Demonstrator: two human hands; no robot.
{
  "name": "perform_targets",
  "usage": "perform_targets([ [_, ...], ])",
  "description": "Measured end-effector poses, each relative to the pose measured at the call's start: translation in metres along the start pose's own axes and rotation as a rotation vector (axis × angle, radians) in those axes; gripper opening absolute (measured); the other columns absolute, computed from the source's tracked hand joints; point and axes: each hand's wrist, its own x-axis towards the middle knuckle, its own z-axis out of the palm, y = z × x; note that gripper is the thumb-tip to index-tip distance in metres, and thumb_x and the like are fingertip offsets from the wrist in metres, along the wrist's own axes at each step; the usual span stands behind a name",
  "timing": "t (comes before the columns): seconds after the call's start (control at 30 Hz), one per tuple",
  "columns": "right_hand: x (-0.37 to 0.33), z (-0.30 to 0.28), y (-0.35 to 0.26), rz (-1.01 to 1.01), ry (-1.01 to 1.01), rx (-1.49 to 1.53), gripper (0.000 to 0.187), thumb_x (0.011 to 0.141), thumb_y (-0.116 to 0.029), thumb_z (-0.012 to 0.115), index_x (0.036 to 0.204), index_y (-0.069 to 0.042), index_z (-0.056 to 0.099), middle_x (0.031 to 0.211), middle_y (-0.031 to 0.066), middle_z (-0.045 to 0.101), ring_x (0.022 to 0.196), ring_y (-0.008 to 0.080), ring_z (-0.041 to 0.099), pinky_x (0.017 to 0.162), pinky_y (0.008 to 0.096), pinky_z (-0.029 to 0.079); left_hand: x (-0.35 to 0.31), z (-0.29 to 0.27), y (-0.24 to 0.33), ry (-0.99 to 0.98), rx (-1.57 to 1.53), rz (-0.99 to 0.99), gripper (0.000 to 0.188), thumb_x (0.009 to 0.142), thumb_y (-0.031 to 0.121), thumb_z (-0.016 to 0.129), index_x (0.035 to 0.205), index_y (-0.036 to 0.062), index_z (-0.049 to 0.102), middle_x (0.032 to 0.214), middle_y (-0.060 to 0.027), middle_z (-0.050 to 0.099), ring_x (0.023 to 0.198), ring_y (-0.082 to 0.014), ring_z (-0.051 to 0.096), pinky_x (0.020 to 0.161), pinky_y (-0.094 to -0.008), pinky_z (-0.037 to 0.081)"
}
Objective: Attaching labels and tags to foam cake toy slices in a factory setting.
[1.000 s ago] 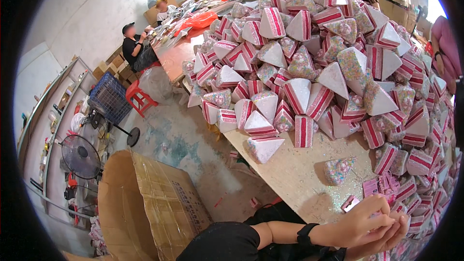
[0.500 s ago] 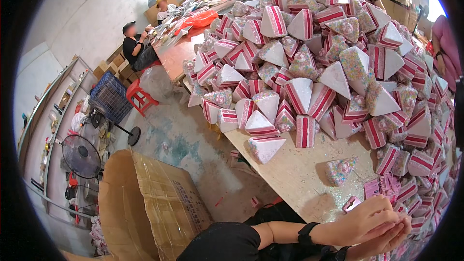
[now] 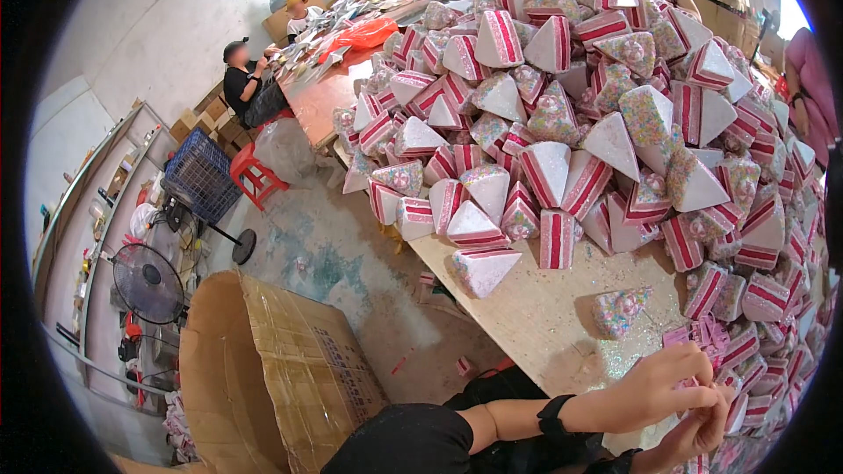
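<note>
My left hand (image 3: 654, 391), with a black band on its wrist, reaches over the table's near edge with fingers bent and pinched together. Just below it, my right hand (image 3: 700, 428) has its fingertips closed against those of the left. A bit of pink shows by the fingers, but what they hold is too small and hidden to make out. Pink printed cards (image 3: 709, 333) lie just beyond my hands, partly covered. A sprinkle-covered cake-slice ornament (image 3: 621, 311) lies alone on the table nearby.
A large heap of pink-and-white cake-slice ornaments (image 3: 549, 162) covers most of the table (image 3: 536, 325). An open cardboard box (image 3: 307, 360) stands at my left. Farther off are a standing fan (image 3: 147, 276), a red stool (image 3: 255, 177), a blue crate (image 3: 204, 174) and several people.
Both hands have shifted slightly left, and their fingers have changed position. My left hand now hides the small card near the table edge. The heap stays the same.
</note>
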Motion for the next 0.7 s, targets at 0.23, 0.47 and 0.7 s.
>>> perform_targets([
  [0.23, 0.012, 0.019, -0.021, 0.104, -0.199, -0.016, 0.027, 0.077, 0.017, 0.039, 0.095, 0.009, 0.057, 0.088, 0.0062, 0.050, 0.076, 0.0120, 0.049, 0.061, 0.0212, 0.035, 0.004, -0.017, -0.008, -0.166, 0.103, -0.003, 0.020, 0.079, 0.014, 0.063, 0.099, 0.0089, 0.061, 0.099, -0.0072, 0.055, 0.095, -0.0276, 0.056, 0.084, -0.0387, 0.048],
  [0.47, 0.026, 0.031, -0.038, -0.100, -0.196, -0.324, 0.024, 0.077, 0.018, 0.042, 0.092, 0.009, 0.059, 0.080, 0.0094, 0.051, 0.069, 0.0186, 0.050, 0.061, 0.0252, 0.036, 0.003, -0.019, -0.007, -0.214, 0.206, -0.080, 0.020, 0.081, 0.013, 0.061, 0.098, 0.0050, 0.059, 0.099, -0.0096, 0.054, 0.098, -0.0291, 0.056, 0.086, -0.0396, 0.048],
  [0.7, 0.026, 0.032, -0.034, -0.177, -0.147, -0.370, 0.017, 0.084, 0.013, 0.048, 0.096, 0.008, 0.059, 0.080, 0.0118, 0.053, 0.071, 0.0218, 0.051, 0.062, 0.0298, 0.039, 0.001, -0.011, -0.008, -0.154, 0.203, -0.124, 0.020, 0.080, 0.009, 0.059, 0.099, 0.0010, 0.054, 0.100, -0.0146, 0.053, 0.096, -0.0320, 0.056, 0.085, -0.0410, 0.048],
])
